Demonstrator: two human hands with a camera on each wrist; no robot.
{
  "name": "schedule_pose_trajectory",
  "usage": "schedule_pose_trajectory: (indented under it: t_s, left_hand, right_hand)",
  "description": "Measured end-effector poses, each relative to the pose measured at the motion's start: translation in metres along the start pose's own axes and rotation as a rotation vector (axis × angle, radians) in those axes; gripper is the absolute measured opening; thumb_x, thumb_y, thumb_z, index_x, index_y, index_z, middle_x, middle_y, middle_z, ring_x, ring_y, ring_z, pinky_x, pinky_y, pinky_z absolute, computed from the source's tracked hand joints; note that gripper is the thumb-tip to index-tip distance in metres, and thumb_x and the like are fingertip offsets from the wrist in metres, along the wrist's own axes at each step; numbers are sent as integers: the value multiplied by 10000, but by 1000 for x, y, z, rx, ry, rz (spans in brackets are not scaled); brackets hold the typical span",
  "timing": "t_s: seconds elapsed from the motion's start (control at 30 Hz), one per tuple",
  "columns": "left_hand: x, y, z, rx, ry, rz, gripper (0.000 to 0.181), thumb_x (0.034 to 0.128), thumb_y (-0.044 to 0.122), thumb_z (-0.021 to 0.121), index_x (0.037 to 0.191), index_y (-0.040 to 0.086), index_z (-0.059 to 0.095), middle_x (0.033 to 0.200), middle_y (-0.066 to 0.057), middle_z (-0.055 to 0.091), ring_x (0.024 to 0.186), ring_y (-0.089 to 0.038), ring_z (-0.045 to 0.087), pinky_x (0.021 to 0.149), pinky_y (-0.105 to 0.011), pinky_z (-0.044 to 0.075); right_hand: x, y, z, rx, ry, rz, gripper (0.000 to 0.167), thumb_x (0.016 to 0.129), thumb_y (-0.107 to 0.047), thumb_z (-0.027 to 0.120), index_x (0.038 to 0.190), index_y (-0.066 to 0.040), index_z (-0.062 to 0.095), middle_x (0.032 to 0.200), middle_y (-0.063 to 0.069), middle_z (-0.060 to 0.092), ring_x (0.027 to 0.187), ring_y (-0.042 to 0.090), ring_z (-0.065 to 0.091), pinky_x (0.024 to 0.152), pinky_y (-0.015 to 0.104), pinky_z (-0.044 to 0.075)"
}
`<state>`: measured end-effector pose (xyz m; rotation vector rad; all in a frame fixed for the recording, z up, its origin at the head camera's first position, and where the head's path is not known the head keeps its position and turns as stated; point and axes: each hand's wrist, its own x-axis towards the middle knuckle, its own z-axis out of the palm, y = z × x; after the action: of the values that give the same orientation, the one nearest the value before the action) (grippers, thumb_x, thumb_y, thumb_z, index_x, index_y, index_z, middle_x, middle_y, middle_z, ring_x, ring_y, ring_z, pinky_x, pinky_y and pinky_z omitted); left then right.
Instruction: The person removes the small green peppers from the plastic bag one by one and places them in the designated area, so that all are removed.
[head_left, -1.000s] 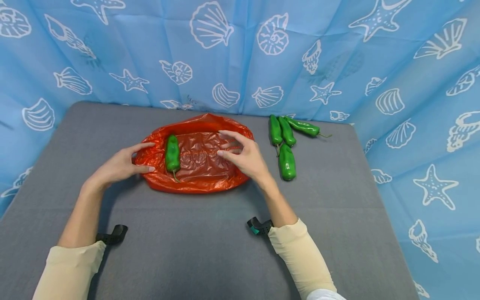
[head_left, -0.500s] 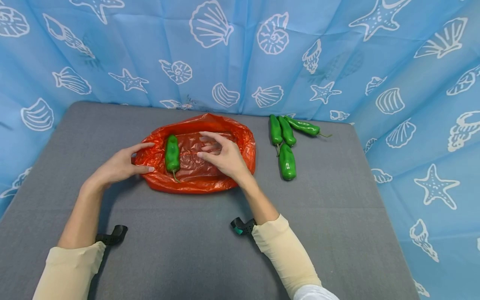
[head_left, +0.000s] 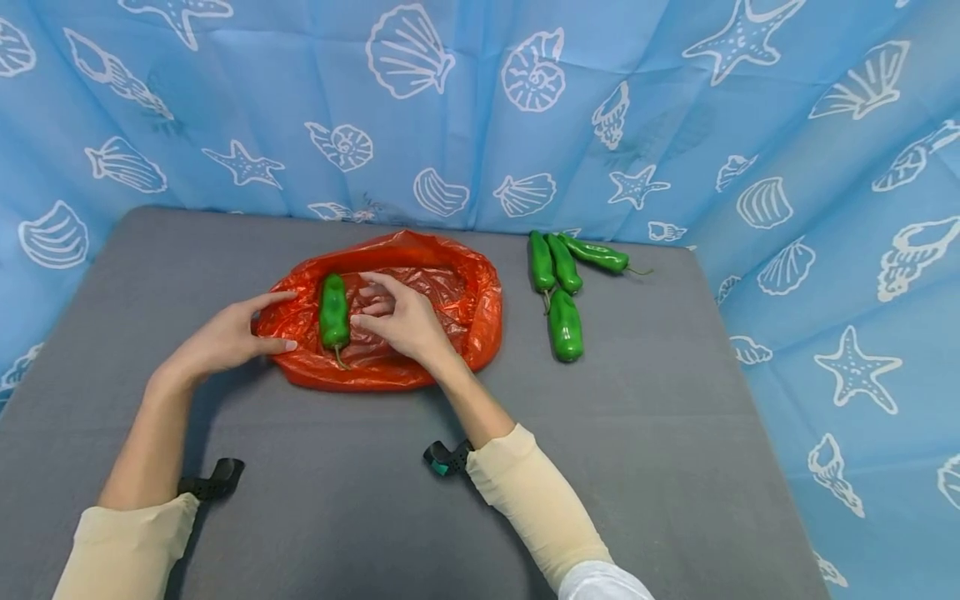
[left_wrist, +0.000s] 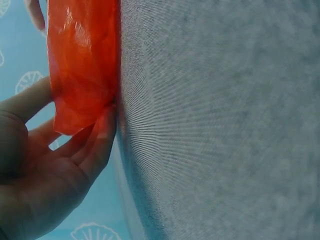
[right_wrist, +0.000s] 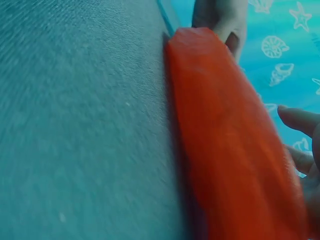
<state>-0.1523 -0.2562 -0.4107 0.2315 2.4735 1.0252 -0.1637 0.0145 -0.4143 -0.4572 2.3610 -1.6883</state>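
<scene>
An orange-red plastic bag (head_left: 487, 329) lies with its mouth spread wide in the head view. Inside it, toward the left, rests a green pepper (head_left: 333, 312) with its stem pointing at me. My left hand (head_left: 221, 337) holds the bag's left end; in the left wrist view its fingers (left_wrist: 102, 137) curl about that end of the plastic. Over the bag's opening is my right hand (head_left: 401, 321), thumb and fingers apart, just right of the pepper and holding nothing. The right wrist view shows only a few of its fingertips beyond the bag's side (right_wrist: 225, 140).
Several more green peppers (head_left: 566, 325) lie clustered at the back right of the grey table (head_left: 360, 492). A blue curtain (head_left: 480, 108) printed with shells and starfish hangs behind the table and along its right side.
My right hand has moved left across the bag's opening, from its right rim to beside the pepper. The left hand stays at the bag's left end. The whole head view has shifted slightly.
</scene>
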Motion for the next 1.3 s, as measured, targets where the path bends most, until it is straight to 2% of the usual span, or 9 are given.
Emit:
schedule_pose_trajectory:
  t_s: [0.23, 0.57, 0.7, 0.8, 0.87, 0.93, 1.03, 1.17, 1.3]
  left_hand:
    - [-2, -2, 0, 9, 5, -7, 826, 936, 320, 705, 1574, 74, 243, 1563, -354, 172, 1391, -558, 206, 1043, -709, 231]
    - [-5, -5, 1, -24, 18, 4, 793, 943, 286, 699, 1570, 77, 261, 1567, -347, 173, 1388, -545, 225, 1040, -705, 242]
    - [-5, -4, 1, -20, 15, 4, 796, 943, 291, 699, 1575, 93, 258, 1546, -331, 235, 1220, -486, 418, 967, -621, 364]
    - [-4, -3, 2, -24, 13, 12, 798, 937, 298, 707, 1572, 95, 270, 1546, -318, 251, 1214, -465, 430, 961, -606, 375]
    - [-3, -3, 1, -35, 10, 15, 801, 933, 303, 712, 1570, 93, 274, 1550, -314, 251, 1281, -498, 396, 997, -637, 352]
    - [-2, -2, 0, -39, 5, 19, 818, 928, 310, 717, 1571, 81, 266, 1572, -329, 192, 1390, -521, 249, 1044, -684, 267]
    - [-1, 0, -1, -37, -3, 12, 834, 927, 322, 718, 1575, 80, 253, 1574, -334, 179, 1398, -533, 224, 1047, -694, 249]
    - [-2, 0, -1, -27, -8, 4, 831, 933, 321, 711, 1577, 80, 245, 1573, -336, 176, 1368, -509, 275, 1034, -679, 279]
    - [-2, -1, 0, -12, -9, 3, 832, 937, 330, 704, 1578, 78, 238, 1558, -340, 208, 1225, -446, 392, 963, -610, 358]
  right_hand:
    - [9, 2, 19, -29, -38, 62, 634, 884, -168, 773, 1455, -133, 501, 1246, 100, 656, 934, 100, 682, 626, 260, 552]
    - [19, -1, 39, -110, 1, 141, 613, 873, -204, 787, 1430, -157, 535, 1237, 40, 659, 906, 72, 676, 661, 200, 530]
    - [23, -2, 44, -222, -14, 141, 620, 878, -277, 781, 1437, -181, 529, 1193, 34, 663, 921, 97, 645, 686, 203, 500]
    - [26, -2, 46, -302, -18, 148, 637, 874, -327, 779, 1445, -214, 522, 1163, 23, 670, 911, 108, 622, 680, 217, 481]
    - [28, -3, 47, -337, -15, 152, 644, 868, -347, 782, 1446, -233, 522, 1149, 14, 669, 879, 111, 613, 663, 228, 478]
    - [29, -4, 48, -372, -10, 156, 647, 862, -370, 784, 1444, -253, 527, 1138, 1, 665, 858, 110, 597, 654, 233, 467]
    - [31, -5, 50, -420, -5, 155, 645, 855, -388, 786, 1439, -266, 538, 1140, -7, 665, 840, 119, 579, 645, 241, 452]
    - [32, -6, 51, -459, -4, 166, 634, 851, -382, 790, 1429, -278, 551, 1163, -19, 672, 836, 114, 576, 642, 234, 446]
    - [32, -6, 52, -466, 13, 182, 622, 848, -352, 797, 1420, -287, 561, 1143, -21, 683, 835, 106, 588, 632, 227, 447]
